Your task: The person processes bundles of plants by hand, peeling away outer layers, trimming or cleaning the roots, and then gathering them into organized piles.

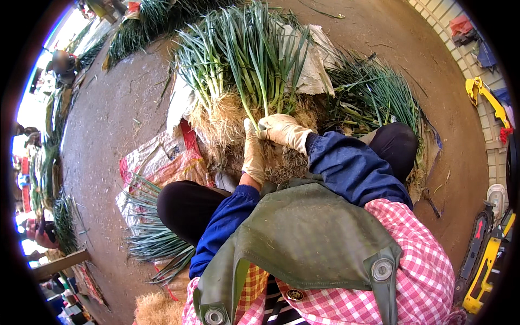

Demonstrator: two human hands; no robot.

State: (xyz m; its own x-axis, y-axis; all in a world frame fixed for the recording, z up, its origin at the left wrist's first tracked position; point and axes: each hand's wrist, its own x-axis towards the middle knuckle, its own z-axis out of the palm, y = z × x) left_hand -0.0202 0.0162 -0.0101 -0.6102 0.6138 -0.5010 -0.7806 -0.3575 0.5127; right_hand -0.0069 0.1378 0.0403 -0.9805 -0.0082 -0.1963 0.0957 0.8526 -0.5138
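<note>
Meeting at the near edge of a thick heap of long green stalks [238, 59], the two gloved hands work over the lower end of one single stalk [249, 112]. That stalk is straight in front of the body, rising from between the hands and leaning leftward against the heap; whether it is already parted from the others cannot be made out. The right hand [284, 131] reaches in from the right with its fingers bent, and thumb and fingertips seem to pinch the stalk's pale foot. The left hand [253, 154] stands nearly edge-on, its fingers close together and their tips up against the same stalk, but I cannot tell whether they grip it. As for progress, the work looks well short of finished: the heap is deep, its left-hand bunch carries a full mass of straw-coloured roots [219, 119], and another pile of greens [374, 89] lies beyond the right knee [398, 146], so plenty appears to be left. On the left a smaller bundle [154, 233] lies apart, partly over a printed sack [157, 154]; it may be the share already dealt with, though its inner ends are hidden behind the left knee [181, 208] and sleeve [223, 225]. A pale fibrous tuft [160, 307] shows at the lower edge, and whether it is trimmed off or attached is unclear
</note>
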